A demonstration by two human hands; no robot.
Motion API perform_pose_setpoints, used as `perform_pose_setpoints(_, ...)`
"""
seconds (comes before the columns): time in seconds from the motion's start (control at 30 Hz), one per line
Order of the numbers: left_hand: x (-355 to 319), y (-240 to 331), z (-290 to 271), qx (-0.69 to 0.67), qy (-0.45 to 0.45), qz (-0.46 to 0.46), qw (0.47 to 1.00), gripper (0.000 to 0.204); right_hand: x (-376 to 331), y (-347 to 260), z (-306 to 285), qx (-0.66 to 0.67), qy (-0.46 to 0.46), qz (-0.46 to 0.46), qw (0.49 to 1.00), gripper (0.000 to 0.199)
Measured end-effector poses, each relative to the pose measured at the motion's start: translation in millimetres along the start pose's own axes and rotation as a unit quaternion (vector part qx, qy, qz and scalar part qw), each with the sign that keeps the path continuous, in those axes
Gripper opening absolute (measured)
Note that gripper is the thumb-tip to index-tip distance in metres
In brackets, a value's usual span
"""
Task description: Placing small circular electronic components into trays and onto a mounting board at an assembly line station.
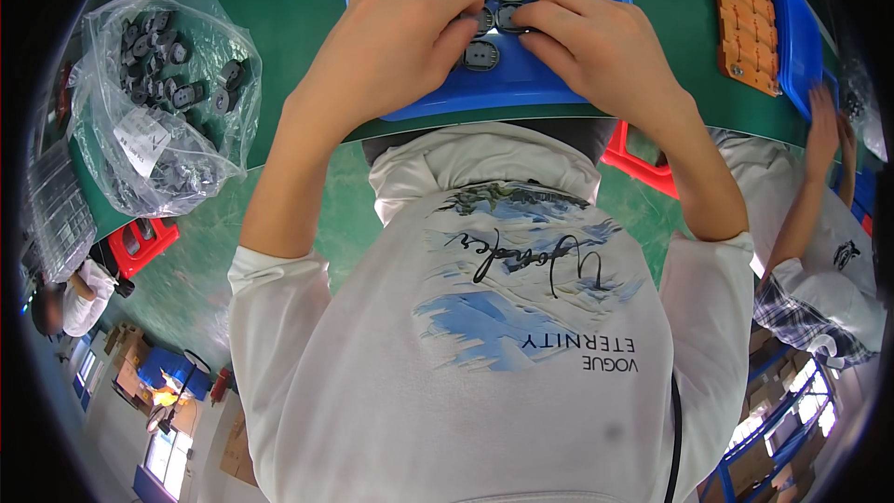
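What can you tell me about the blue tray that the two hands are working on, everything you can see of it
The blue tray looks like moulded plastic with rounded corners, lying flat on the green table at its near edge. Its pockets sit in rows, and many hold small dark grey parts with oval faces. The left hand covers its left side, and the right hand rests on its right side, fingertips pressing among the parts. Its far end runs out of view.
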State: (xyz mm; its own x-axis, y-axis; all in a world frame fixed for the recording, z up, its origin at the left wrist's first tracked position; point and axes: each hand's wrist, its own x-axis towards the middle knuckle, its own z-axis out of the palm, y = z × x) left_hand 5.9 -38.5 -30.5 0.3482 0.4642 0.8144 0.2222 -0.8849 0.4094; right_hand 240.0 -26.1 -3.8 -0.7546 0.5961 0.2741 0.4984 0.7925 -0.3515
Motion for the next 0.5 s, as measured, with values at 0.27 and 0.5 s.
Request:
perform_pose_setpoints(0.27, 34.7, 22.7, -11.6, 0.224, -0.193, -0.228, 0.928, 0.012, 7.2, 1.6, -17.5, 0.023, 0.025, 0.029, 0.999, 0.017)
perform_pose_setpoints(0.5, -2.8, -31.9, 14.3, 0.032, 0.048, -0.022, 0.998, 0.011, 0.0, 5.5, -24.4, 0.106, 0.076, 0.066, 0.989, 0.014)
